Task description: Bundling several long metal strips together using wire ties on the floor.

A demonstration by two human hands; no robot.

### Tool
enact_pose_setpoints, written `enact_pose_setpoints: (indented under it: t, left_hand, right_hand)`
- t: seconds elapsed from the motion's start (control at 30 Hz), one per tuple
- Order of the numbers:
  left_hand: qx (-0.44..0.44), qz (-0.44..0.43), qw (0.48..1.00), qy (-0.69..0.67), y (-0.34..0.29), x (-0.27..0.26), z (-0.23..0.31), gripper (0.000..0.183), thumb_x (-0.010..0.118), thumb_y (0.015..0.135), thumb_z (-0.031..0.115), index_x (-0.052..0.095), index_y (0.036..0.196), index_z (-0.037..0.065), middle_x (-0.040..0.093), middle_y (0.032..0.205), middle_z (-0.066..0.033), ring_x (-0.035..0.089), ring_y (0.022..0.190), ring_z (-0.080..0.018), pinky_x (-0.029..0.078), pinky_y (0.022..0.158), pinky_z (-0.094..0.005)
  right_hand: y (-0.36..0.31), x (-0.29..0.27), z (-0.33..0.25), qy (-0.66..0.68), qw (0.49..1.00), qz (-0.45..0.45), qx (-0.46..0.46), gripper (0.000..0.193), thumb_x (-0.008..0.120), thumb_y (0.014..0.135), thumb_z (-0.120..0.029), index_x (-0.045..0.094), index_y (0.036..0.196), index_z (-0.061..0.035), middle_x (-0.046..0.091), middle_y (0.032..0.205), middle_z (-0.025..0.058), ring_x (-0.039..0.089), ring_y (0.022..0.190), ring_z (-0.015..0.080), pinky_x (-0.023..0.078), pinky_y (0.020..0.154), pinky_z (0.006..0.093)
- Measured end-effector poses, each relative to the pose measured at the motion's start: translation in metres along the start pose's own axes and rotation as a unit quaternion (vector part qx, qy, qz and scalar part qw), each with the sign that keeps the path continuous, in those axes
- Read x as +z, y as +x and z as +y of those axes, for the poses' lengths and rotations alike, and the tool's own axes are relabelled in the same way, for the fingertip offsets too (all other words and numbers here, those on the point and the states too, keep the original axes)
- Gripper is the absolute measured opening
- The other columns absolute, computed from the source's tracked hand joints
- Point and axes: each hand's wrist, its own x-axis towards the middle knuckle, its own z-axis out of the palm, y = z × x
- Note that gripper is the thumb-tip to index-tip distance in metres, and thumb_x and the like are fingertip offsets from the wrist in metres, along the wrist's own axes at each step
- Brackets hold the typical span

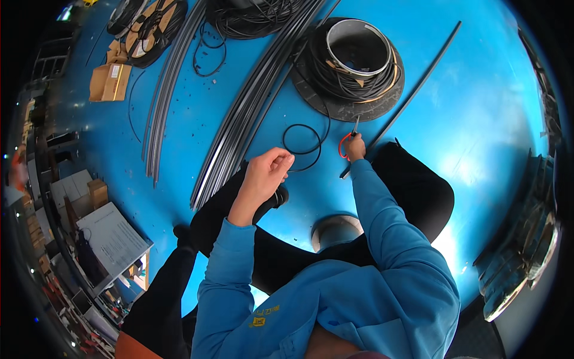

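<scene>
My left hand [262,179] is raised over my left knee, its thumb and fingertips pinched together. A thin black rubber cord [301,124] runs from the reel, curls into a loop above the floor and ends at these fingers. The fingertips hide the cord's end. My right hand [357,147] grips a pair of scissors with a red handle [344,145], the blades pointing away from me toward the reel. Just beyond the scissors lies a large reel [382,107] wound with black cord, with a grey metal drum in its middle.
Bundles of long dark strips [254,99] lie lengthwise on the blue floor [478,107]. A single strip [418,84] passes right of the reel. Farther left are a cardboard box [110,82] and another cord reel [156,30]. Someone's black-clothed leg [164,287] is at my left.
</scene>
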Motion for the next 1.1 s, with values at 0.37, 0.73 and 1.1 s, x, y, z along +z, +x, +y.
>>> enact_pose_setpoints:
  t: [0.37, 0.73, 1.1]
  left_hand:
    - [0.034, -0.048, 0.974, -0.219, -0.020, -0.030, 0.025, 0.017, 0.058, 0.086, 0.014, 0.058, 0.092, -0.002, 0.059, 0.072, -0.0066, 0.055, 0.060, -0.0124, 0.047, 0.060, -0.0210]
    - [0.047, 0.087, 0.978, -0.185, -0.002, -0.039, 0.005, 0.018, 0.059, 0.085, 0.012, 0.058, 0.096, -0.001, 0.060, 0.080, -0.0078, 0.056, 0.071, -0.0134, 0.047, 0.065, -0.0208]
    - [0.046, 0.195, 0.972, -0.120, 0.014, -0.045, -0.009, 0.043, 0.050, 0.089, 0.040, 0.060, 0.098, -0.001, 0.058, 0.086, -0.0110, 0.054, 0.073, -0.0154, 0.049, 0.065, -0.0248]
  right_hand:
    - [0.047, 0.044, -0.064, -0.095, 0.961, 0.145, -0.215, 0.025, 0.055, 0.080, -0.025, 0.051, 0.095, -0.0059, 0.062, 0.084, 0.0155, 0.060, 0.072, 0.0339, 0.048, 0.063, 0.0426]
    - [-0.019, 0.013, -0.173, 0.463, 0.827, -0.310, -0.080, 0.030, 0.051, 0.073, -0.002, 0.056, 0.102, -0.0047, 0.057, 0.066, 0.0079, 0.049, 0.049, 0.0121, 0.039, 0.044, 0.0206]
    - [-0.187, -0.150, -0.227, 0.350, 0.750, -0.148, -0.541, 0.010, 0.052, 0.086, -0.011, 0.054, 0.085, -0.0021, 0.054, 0.065, 0.0061, 0.047, 0.054, 0.0181, 0.041, 0.052, 0.0298]
